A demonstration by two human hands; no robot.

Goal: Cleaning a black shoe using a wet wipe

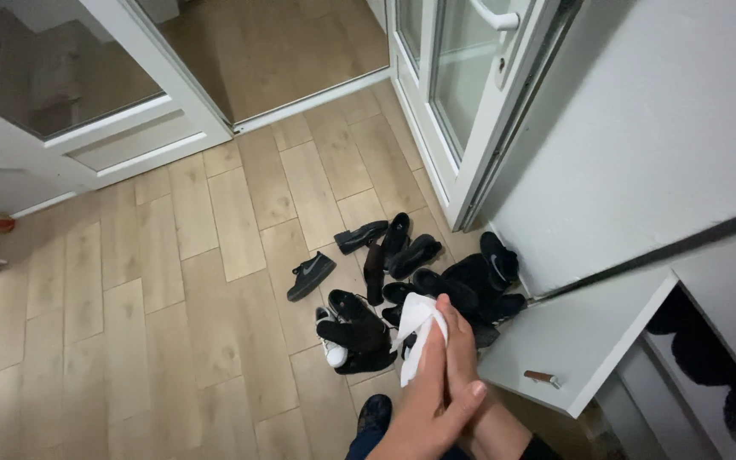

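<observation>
White tissue (417,328) pinched between both hands at 6 o'clock, low centre of view. Left hand (426,407) in front, fingers pressed flat against the tissue and the other palm. Right hand (462,341) behind it, fingertips curled over the top edge of the tissue. Neither hand spread; both closed on the tissue.

State of things, judged from layout: pile of black shoes (436,281) loose on the wood floor (129,298), just past the hands toward 12 o'clock. One black sneaker (311,274) sits apart at 10 o'clock from the pile. White cabinet door (577,341) hangs open at 3 o'clock, dark shapes on the shelves inside (726,366). So most shoes look out on the floor, none in hand; wiping or sorting looks barely started, if at all.

Hard to tell:
- shoe count; the pile overlaps and is all black
- what the dark shapes in the cabinet are, cut by the frame edge
- right palm, hidden behind the left hand
- dark shoe (374,415) at 6 o'clock, likely the person's own foot, cropped
- white glass door (462,94) at 1 o'clock, top cut off
</observation>
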